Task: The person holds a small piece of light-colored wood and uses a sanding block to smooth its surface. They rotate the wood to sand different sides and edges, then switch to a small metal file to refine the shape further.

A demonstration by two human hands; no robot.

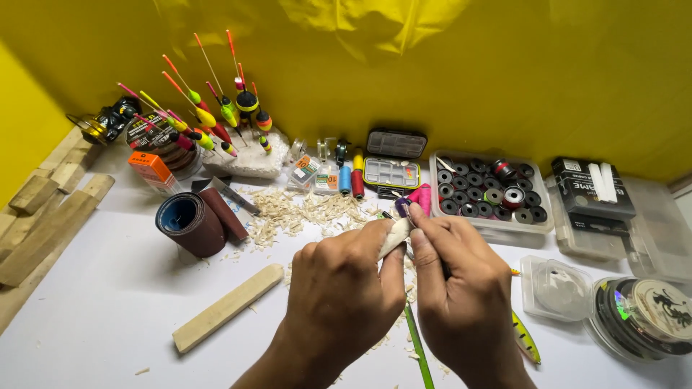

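Left hand (346, 288) fingers pinch pale wood piece (395, 236); right hand (454, 281) fingers grip small blade (409, 214) against it, above shavings (303, 212) on tabletop (108, 317).

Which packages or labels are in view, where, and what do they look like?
Orange box: back left, small, rectangular.
Black box: right, in a clear tray, white strips on top.
Line spool: front right, round, dark with pale label.
Labelled clear boxes: centre back, small.
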